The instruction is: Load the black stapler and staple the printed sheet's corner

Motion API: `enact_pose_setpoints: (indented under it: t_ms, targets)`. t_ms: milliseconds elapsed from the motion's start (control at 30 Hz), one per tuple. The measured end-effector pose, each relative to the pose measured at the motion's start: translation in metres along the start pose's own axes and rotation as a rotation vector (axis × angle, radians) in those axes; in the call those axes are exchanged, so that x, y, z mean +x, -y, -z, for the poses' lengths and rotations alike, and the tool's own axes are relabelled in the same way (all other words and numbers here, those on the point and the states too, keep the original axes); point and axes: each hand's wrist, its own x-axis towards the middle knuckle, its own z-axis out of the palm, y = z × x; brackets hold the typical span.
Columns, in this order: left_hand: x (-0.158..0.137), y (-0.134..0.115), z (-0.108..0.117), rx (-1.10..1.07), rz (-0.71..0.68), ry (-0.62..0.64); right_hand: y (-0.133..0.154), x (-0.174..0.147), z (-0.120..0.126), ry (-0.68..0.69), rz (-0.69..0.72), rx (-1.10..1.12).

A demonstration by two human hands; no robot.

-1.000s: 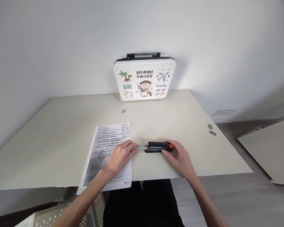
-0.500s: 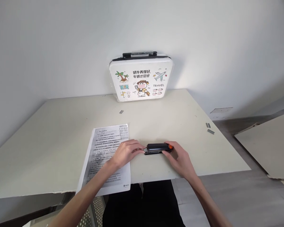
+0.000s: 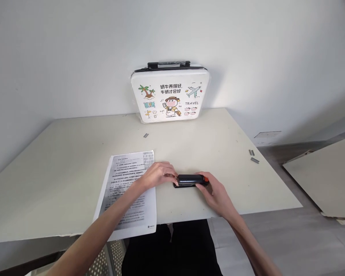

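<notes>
A black stapler [image 3: 190,179] with an orange-red part at its right end lies on the table just in front of me. My right hand [image 3: 217,194] grips that right end between thumb and fingers. At the stapler's left tip, my left hand [image 3: 159,174] is closed, thumb and fingertips pinching at the end. Its fingers hide whatever small part is between them. Under my left wrist and forearm lies a printed sheet of paper [image 3: 126,168], its lower edge reaching past the table's front edge.
A white case [image 3: 170,94] with cartoon prints and a black handle stands against the wall at the back. One grey strip of staples [image 3: 146,135] lies before it. Two more strips, one a staple strip [image 3: 254,160], lie near the right edge of the table [image 3: 60,153].
My left fingers have moved up against the stapler's left end, and the thin metal piece that showed in the gap there is out of sight. My right hand stays on the other end.
</notes>
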Motion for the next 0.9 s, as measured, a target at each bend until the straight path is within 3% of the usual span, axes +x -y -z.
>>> enact_pose_setpoints:
  t_ms: [267, 467, 633, 800, 900]
  targets:
    - [-0.01, -0.007, -0.005, 0.084, 0.04, -0.036, 0.004, -0.001, -0.002, -0.018, 0.001, 0.026]
    - [-0.038, -0.016, 0.011, 0.276, 0.041, -0.125, 0.006, -0.003, -0.004, -0.032, -0.034, 0.035]
    - [-0.102, -0.042, 0.026, 0.403, 0.211, -0.206, 0.004, -0.003, -0.004, -0.023, -0.057, 0.046]
    - [-0.182, -0.078, 0.011, 0.52, 0.337, 0.035, 0.003, -0.005, -0.004, -0.021, -0.088, 0.043]
    - [-0.208, -0.084, -0.008, 0.594, 0.356, 0.051, 0.004, -0.007, -0.005, -0.028, -0.11, 0.02]
